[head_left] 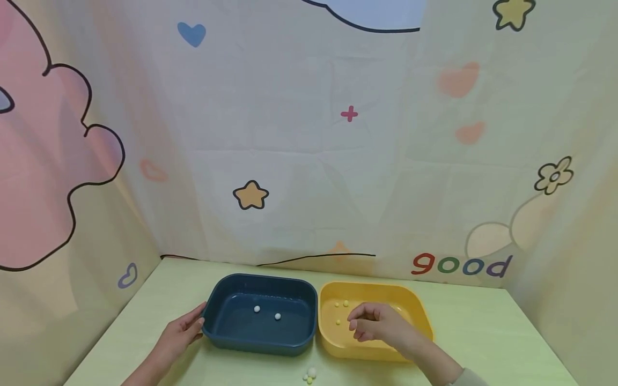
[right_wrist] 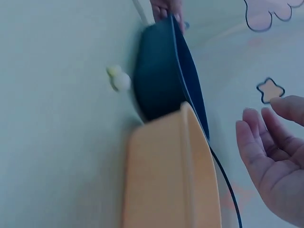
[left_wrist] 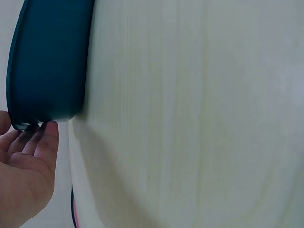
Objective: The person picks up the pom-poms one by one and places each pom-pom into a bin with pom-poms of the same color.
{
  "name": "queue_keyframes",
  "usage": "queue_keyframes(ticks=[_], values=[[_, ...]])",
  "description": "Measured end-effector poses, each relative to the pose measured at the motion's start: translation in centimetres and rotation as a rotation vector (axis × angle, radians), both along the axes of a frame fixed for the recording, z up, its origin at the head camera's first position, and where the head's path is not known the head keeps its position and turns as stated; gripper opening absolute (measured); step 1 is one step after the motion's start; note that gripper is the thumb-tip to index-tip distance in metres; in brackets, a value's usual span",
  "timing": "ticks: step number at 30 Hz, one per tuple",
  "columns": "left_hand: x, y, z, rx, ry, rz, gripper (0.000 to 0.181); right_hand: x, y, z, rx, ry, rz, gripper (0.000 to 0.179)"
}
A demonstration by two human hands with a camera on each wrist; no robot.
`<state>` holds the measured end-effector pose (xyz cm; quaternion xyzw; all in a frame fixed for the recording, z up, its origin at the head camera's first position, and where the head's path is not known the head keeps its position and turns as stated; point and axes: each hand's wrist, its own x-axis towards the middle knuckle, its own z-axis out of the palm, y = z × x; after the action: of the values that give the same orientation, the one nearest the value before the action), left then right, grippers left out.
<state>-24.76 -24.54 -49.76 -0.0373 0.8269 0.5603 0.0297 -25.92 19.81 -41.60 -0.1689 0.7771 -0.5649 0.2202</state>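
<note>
With our left hand we are pinching the end of the smooth, round-cornered blue tub. Our right hand is curling loosely, holding nothing, above the yellow tub with tiny round balls inside.

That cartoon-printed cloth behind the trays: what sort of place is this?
Probably a small makeshift booth indoors: the cartoon-printed cloth hangs around a pale table, where a dark blue tray and a yellow tray hold small balls.
</note>
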Motion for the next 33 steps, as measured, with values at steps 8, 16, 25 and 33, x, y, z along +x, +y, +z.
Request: queue_keyframes(ticks=[8, 16, 25, 33], values=[[0.0, -0.1, -0.1, 0.01, -0.004, 0.005, 0.05, 3.0, -2.3, -3.0, -0.021, -0.078, 0.026, 0.034], [-0.1, -0.2, -0.3, 0.01, -0.003, -0.001, 0.05, 3.7, -4.2, -6.4, 0.077, -0.088, 0.023, 0.023], [-0.1, -0.2, -0.3, 0.015, -0.001, -0.004, 0.05, 3.4, -5.9, -8.5, 0.153, -0.037, 0.012, 0.018], [0.0, -0.1, -0.3, 0.012, 0.008, 0.001, 0.05, 3.2, -6.3, -9.0, 0.159, 0.013, 0.031, 0.016]])
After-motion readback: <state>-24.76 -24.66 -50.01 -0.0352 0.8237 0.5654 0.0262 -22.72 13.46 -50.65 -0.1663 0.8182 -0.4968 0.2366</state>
